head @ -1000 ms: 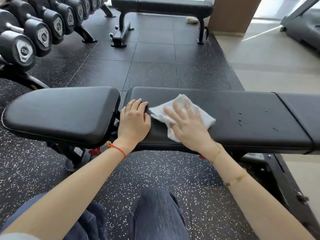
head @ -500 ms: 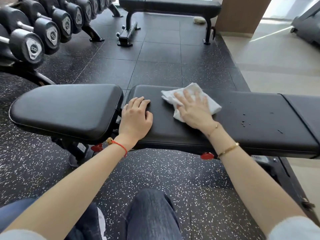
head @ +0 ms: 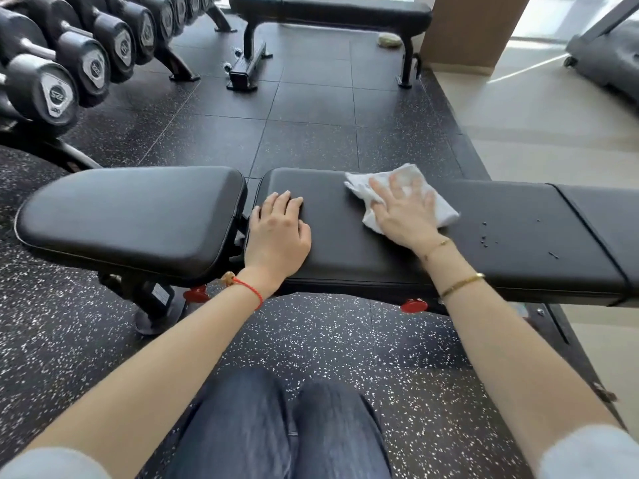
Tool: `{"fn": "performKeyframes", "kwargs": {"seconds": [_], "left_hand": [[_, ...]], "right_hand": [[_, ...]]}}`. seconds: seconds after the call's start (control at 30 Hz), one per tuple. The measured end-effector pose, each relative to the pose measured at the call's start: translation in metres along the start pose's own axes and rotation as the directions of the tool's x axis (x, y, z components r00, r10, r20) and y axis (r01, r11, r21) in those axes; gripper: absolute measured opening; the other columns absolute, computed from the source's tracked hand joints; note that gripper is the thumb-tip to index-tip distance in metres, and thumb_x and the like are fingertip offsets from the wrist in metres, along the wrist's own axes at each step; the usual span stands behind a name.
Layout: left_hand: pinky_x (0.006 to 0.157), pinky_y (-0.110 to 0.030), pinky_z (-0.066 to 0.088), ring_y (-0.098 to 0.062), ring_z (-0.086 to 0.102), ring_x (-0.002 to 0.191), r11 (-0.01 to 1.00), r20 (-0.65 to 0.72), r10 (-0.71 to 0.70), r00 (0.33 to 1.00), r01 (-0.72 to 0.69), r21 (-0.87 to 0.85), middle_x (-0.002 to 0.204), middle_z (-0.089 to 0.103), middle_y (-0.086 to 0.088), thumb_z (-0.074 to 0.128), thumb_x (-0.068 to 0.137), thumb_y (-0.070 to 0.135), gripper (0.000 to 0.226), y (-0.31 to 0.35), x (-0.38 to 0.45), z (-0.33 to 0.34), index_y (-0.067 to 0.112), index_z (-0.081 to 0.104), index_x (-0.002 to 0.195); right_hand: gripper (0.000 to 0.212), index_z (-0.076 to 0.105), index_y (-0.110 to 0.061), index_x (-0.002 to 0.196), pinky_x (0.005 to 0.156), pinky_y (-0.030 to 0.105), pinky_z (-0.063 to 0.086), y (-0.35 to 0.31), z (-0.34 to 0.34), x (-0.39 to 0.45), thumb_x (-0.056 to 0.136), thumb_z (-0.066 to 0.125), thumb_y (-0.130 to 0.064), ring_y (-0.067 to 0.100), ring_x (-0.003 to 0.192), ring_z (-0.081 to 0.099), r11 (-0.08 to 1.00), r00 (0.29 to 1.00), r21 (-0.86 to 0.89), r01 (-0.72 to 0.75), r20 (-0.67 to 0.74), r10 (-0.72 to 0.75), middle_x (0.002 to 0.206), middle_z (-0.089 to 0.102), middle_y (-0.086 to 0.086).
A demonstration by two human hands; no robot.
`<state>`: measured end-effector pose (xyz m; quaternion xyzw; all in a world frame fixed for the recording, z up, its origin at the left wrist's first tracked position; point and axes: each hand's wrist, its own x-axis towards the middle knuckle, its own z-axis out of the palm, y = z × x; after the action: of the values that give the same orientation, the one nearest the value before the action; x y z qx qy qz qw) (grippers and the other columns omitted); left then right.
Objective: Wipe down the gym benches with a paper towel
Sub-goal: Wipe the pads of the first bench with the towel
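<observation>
While both forearms are reaching up from the bottom corners of the frame, I am pressing my right hand [head: 404, 210] flat, fingers spread wide, on the white paper towel [head: 411, 198] right of centre. That towel is lying crumpled on the long black bench pad [head: 349, 250], touching its far edge, with blurred fingertips on top. My left hand [head: 278, 233] is resting palm down, fingers loosely together and holding nothing, at the pad's left end, beside the gap to the seat pad [head: 131, 219]. Small dark crumbs [head: 484, 240] are sitting on the pad further right. Dumbbells [head: 62, 74] are lining the upper left.
</observation>
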<state>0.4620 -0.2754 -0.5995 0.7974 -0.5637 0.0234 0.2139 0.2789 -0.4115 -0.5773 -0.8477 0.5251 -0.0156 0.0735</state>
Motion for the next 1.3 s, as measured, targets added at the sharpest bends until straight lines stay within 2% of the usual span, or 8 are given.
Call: {"fn": "performKeyframes", "kwargs": {"seconds": [0.13, 0.27, 0.53, 0.7, 0.87, 1.0, 1.17, 1.3], "left_hand": [[0.117, -0.046, 0.023, -0.025, 0.029, 0.144, 1.000, -0.002, 0.016, 1.000, -0.016, -0.003, 0.152, 0.040, -0.009, 0.042, 0.095, 0.024, 0.049, -0.005, 0.000, 0.001, 0.013, 0.046, 0.142], [0.117, -0.047, 0.023, -0.026, 0.028, 0.145, 0.999, 0.021, 0.047, 0.999, -0.047, -0.002, 0.154, 0.038, -0.009, 0.041, 0.096, 0.026, 0.050, -0.009, 0.000, 0.000, 0.013, 0.043, 0.144], [0.115, -0.048, 0.024, -0.026, 0.029, 0.142, 1.000, 0.033, 0.026, 0.999, -0.026, 0.005, 0.151, 0.040, -0.007, 0.043, 0.092, 0.028, 0.051, -0.010, 0.002, -0.001, 0.015, 0.046, 0.141], [0.114, -0.048, 0.024, -0.026, 0.030, 0.142, 0.999, 0.029, 0.024, 0.999, -0.023, -0.028, 0.150, 0.042, -0.007, 0.045, 0.090, 0.027, 0.051, -0.010, 0.002, 0.000, 0.015, 0.049, 0.139], [0.113, -0.048, 0.026, -0.028, 0.033, 0.140, 0.998, -0.008, 0.030, 1.000, -0.031, -0.054, 0.148, 0.045, -0.009, 0.047, 0.090, 0.025, 0.049, -0.010, 0.001, 0.002, 0.013, 0.051, 0.138], [0.114, -0.047, 0.026, -0.028, 0.035, 0.140, 1.000, -0.017, 0.030, 0.999, -0.030, -0.008, 0.147, 0.046, -0.009, 0.047, 0.090, 0.024, 0.049, -0.004, 0.001, 0.003, 0.012, 0.052, 0.137], [0.109, -0.043, 0.034, -0.026, 0.047, 0.131, 0.999, -0.087, 0.041, 0.995, -0.040, 0.015, 0.135, 0.057, -0.008, 0.049, 0.088, 0.019, 0.039, 0.004, 0.002, 0.003, 0.010, 0.060, 0.125], [0.109, -0.042, 0.036, -0.026, 0.050, 0.128, 0.999, -0.118, 0.023, 0.993, -0.027, -0.029, 0.132, 0.060, -0.008, 0.054, 0.087, 0.017, 0.037, 0.006, 0.000, 0.000, 0.010, 0.062, 0.123]], "right_hand": [[0.052, 0.015, -0.046, 0.153, 0.120, 0.055, -0.005, -0.042, 0.015, -0.040, 0.103, 0.029, -0.040, 0.031, 0.151, -0.007, 0.989, 0.988, 0.031, 0.148, -0.041, -0.147, 0.166, 0.004, -0.007], [0.053, 0.011, -0.050, 0.152, 0.122, 0.047, -0.008, -0.026, 0.019, -0.086, 0.103, 0.027, -0.038, 0.023, 0.152, -0.009, 0.982, 0.982, 0.056, 0.182, -0.063, -0.179, 0.165, 0.002, -0.010], [0.051, 0.015, -0.046, 0.153, 0.119, 0.057, -0.002, -0.002, 0.000, -0.030, 0.103, 0.024, -0.041, 0.034, 0.151, -0.004, 0.977, 0.977, 0.019, -0.211, -0.030, 0.211, 0.166, 0.007, -0.003], [0.052, 0.012, -0.047, 0.153, 0.119, 0.056, -0.005, -0.045, 0.010, -0.028, 0.103, 0.026, -0.040, 0.034, 0.151, -0.005, 1.000, 1.000, 0.014, -0.021, -0.017, 0.021, 0.166, 0.005, -0.006], [0.052, 0.013, -0.049, 0.152, 0.121, 0.048, -0.007, -0.027, 0.016, -0.084, 0.104, 0.028, -0.036, 0.024, 0.152, -0.008, 0.987, 0.988, 0.068, 0.148, -0.049, -0.145, 0.165, 0.002, -0.010], [0.052, 0.014, -0.050, 0.152, 0.122, 0.046, -0.006, 0.019, 0.008, -0.085, 0.104, 0.027, -0.036, 0.023, 0.152, -0.005, 0.993, 0.996, 0.083, 0.081, -0.036, -0.078, 0.165, 0.004, -0.008], [0.052, 0.015, -0.044, 0.153, 0.119, 0.055, 0.000, 0.043, -0.007, -0.009, 0.103, 0.026, -0.038, 0.035, 0.150, -0.001, 0.999, 0.999, 0.029, -0.043, -0.003, 0.043, 0.165, 0.007, -0.002], [0.051, 0.016, -0.044, 0.153, 0.118, 0.057, -0.002, 0.023, -0.008, 0.009, 0.103, 0.023, -0.041, 0.037, 0.150, -0.003, 0.994, 0.994, 0.015, 0.108, 0.029, -0.109, 0.165, 0.006, -0.004]]}}
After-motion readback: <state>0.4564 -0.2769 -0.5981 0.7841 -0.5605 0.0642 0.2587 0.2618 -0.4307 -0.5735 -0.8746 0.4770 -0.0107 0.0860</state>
